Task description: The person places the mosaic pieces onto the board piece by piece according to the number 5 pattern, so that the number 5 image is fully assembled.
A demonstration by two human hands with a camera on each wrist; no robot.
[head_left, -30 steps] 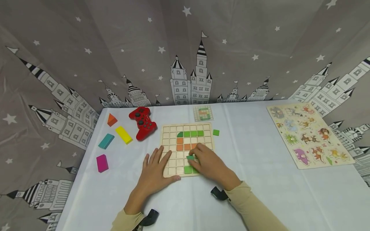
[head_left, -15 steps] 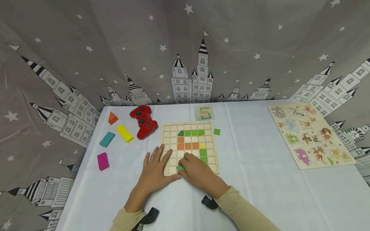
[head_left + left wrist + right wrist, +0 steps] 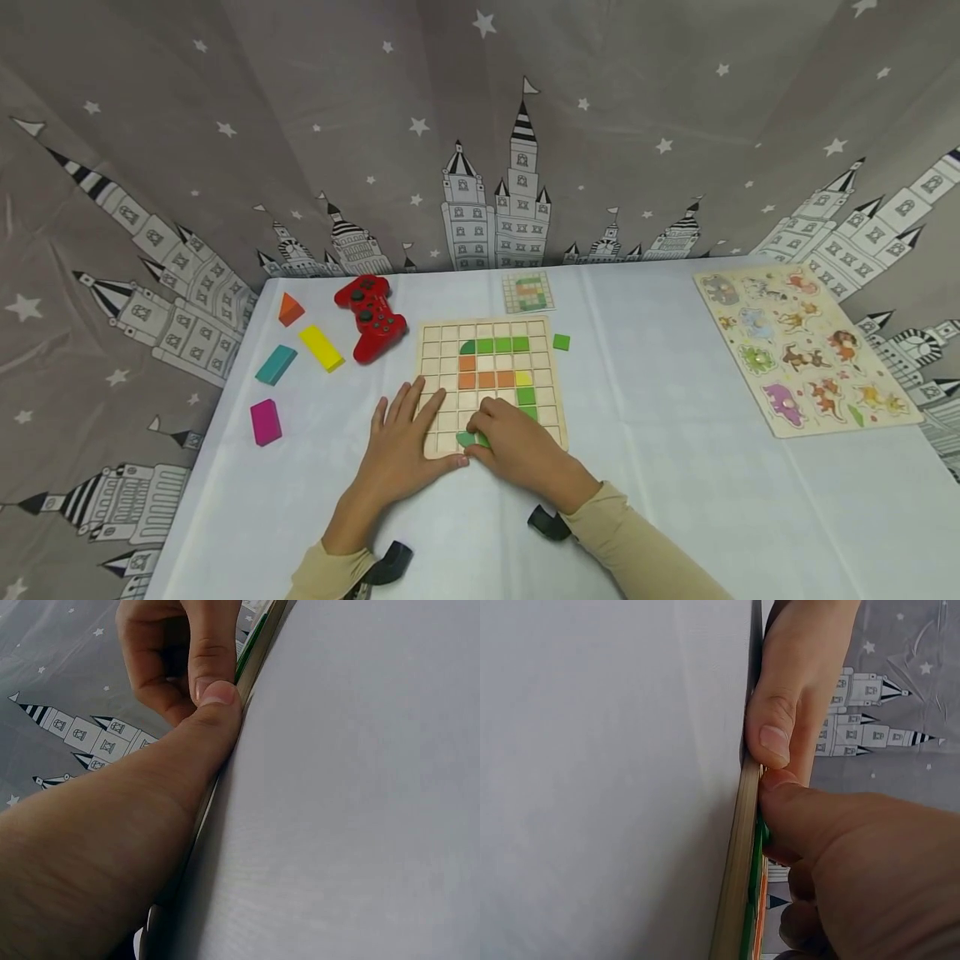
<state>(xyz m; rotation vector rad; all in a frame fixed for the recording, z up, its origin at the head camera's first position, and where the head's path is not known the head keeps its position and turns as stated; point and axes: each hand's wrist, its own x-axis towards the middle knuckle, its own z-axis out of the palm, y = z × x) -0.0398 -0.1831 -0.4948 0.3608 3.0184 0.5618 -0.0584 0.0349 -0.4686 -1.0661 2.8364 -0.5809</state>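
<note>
Since a moment ago the right hand (image 3: 517, 450) has carried the green tile (image 3: 467, 437) down to the near left corner of the wooden grid board (image 3: 547, 367), fingers still pinching it, while the left hand (image 3: 401, 450) stays flat, steadying that corner.

Off to the left sat a red game controller (image 3: 371, 318), with orange (image 3: 289, 309), yellow (image 3: 321, 347), teal (image 3: 275, 364) and pink (image 3: 266, 422) blocks scattered beside it. An animal puzzle (image 3: 806, 348) lay far right, castle-print curtain (image 3: 480, 133) behind everything.
</note>
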